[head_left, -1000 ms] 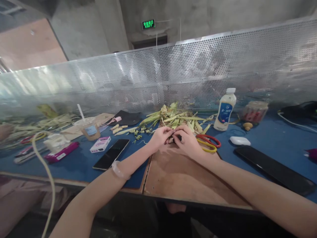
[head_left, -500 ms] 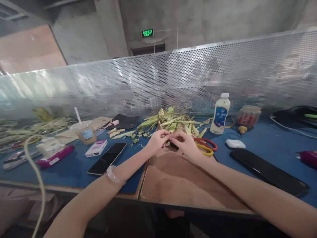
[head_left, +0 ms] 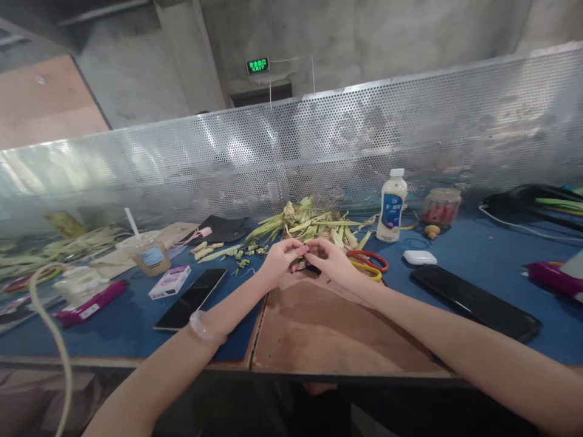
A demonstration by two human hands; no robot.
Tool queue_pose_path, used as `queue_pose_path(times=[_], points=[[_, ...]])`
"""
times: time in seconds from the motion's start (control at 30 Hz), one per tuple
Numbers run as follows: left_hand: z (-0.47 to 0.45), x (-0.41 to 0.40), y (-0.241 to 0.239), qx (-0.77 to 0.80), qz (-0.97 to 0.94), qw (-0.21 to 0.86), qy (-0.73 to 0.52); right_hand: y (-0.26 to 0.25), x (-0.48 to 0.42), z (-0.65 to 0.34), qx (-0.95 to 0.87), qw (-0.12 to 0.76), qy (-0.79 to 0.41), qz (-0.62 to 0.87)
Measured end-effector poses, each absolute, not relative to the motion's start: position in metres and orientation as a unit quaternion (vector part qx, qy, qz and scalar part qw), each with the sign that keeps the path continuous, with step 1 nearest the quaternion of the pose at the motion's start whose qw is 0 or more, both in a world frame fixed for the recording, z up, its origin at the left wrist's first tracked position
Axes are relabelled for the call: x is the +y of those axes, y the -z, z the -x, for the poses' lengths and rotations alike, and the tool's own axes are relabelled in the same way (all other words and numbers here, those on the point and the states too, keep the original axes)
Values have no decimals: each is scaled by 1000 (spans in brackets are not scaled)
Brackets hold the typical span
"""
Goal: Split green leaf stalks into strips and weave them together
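Note:
My left hand point(head_left: 283, 260) and my right hand point(head_left: 328, 261) meet fingertip to fingertip above the brown board point(head_left: 328, 334). Both are closed in a pinch, and whatever sits between the fingertips is too small and hidden to name. Just under the fingers, a small dark thing point(head_left: 312, 269) shows in part. Directly behind the hands lies a heap of pale green dried husks point(head_left: 310, 221). Small green knotted pieces point(head_left: 248, 254) lie left of my left hand. Scissors with red and yellow handles point(head_left: 371, 262) rest beside my right wrist, partly covered.
Left are a phone point(head_left: 191, 300), a small box point(head_left: 170, 282), a cup with a straw point(head_left: 152, 258) and a magenta glue gun point(head_left: 91, 302). To the right stand a bottle point(head_left: 392, 209) and a jar point(head_left: 441, 208), with a white case point(head_left: 419, 258) and a long black case point(head_left: 476, 301) nearer.
The camera view has shifted slightly, so the table's things appear further left. My hands remain together at the same spot, with small changes in the fingers.

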State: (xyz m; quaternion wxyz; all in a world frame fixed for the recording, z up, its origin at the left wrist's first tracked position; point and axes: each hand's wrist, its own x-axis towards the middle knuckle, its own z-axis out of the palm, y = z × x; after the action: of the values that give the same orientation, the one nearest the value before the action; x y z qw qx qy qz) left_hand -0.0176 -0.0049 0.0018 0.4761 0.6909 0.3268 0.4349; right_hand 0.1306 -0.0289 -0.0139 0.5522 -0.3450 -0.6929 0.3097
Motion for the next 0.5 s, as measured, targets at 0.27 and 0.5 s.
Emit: queue_pose_path(times=[0.27, 0.5], points=[[17, -9, -6, 368, -743, 321, -458, 13, -35, -124, -700, 546, -201, 415], [16, -16, -6, 370, -771, 207, -476, 18, -37, -120, -672, 565, -185, 441]])
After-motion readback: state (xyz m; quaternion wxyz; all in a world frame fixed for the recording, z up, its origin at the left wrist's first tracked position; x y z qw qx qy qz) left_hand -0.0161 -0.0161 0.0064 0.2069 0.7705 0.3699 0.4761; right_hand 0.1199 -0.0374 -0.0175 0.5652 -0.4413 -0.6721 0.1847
